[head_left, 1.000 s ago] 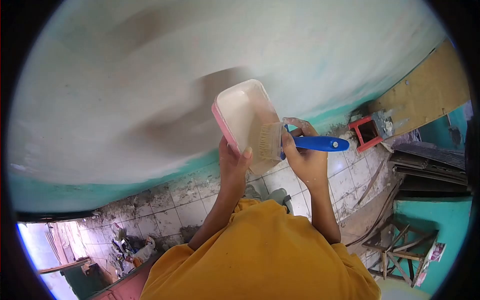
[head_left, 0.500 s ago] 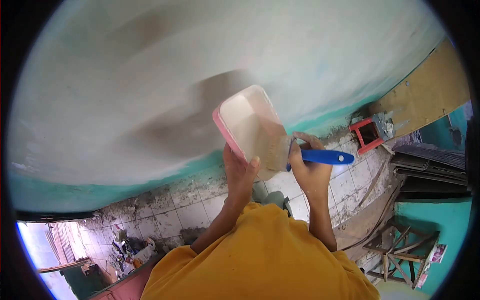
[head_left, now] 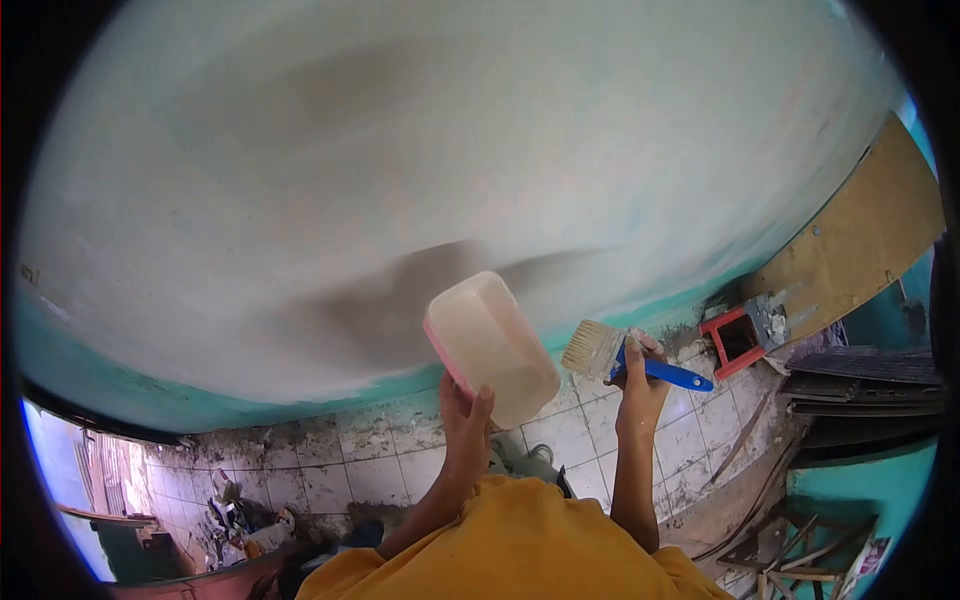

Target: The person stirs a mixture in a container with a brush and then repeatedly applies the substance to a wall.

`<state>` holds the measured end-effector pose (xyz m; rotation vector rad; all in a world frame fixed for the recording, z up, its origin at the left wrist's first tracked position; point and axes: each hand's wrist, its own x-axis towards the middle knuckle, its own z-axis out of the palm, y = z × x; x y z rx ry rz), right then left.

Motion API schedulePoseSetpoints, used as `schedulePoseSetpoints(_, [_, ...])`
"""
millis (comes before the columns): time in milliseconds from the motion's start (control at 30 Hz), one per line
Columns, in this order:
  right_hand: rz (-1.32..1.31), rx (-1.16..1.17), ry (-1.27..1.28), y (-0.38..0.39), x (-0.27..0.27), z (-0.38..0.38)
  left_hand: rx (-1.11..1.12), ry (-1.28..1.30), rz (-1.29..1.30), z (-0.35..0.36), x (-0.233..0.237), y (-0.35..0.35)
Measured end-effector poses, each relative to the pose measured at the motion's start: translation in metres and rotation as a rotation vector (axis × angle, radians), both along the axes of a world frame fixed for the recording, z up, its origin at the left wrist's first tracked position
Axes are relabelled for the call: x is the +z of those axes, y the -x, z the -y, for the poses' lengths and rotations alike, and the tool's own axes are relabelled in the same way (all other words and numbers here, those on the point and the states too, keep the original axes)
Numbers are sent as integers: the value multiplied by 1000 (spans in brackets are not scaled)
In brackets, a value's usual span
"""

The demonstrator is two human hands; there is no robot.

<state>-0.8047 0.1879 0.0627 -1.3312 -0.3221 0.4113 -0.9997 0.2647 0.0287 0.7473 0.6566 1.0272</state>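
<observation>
My left hand (head_left: 467,418) grips the lower left side of a pink-and-white rectangular tub (head_left: 493,345), its thumb over the rim; pale liquid shows inside. To the right, my right hand (head_left: 641,385) is closed round a wide brush (head_left: 597,350) with a blue handle. The bristles point left toward the tub, apart from it, and look coated with pale paint. Beyond both hands rises a wall (head_left: 560,150), whitish over most of its surface, with a green band along its foot.
A red stool (head_left: 735,342) stands by the wall at right, near a wooden board (head_left: 850,215). Dark stacked sheets (head_left: 865,375) and a wooden frame (head_left: 800,550) lie farther right. Clutter (head_left: 245,530) sits on the tiled floor (head_left: 375,478) at lower left.
The brush has come out of the tub and now is held to its right. The tub and my left hand have moved lower in the view.
</observation>
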Motion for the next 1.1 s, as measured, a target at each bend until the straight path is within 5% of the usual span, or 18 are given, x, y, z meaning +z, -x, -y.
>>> schedulePoseSetpoints(167, [-171, 48, -144, -11, -5, -29, 41, 33, -22, -5, 0, 16])
schedulePoseSetpoints(467, [-19, -15, -561, -12, 89, -166, -90, 22, -50, -62, 4, 64])
schedulePoseSetpoints(700, [-214, -168, -424, 17, -35, -197, -187, 7, -147, -105, -2, 108])
schedulePoseSetpoints(833, [-119, -220, -221, 17, -56, -188, -282, 8, -172, -117, -4, 124])
schedulePoseSetpoints(1100, [283, -140, -563, -17, 155, -203, -399, -2, -93, -127, -13, 133])
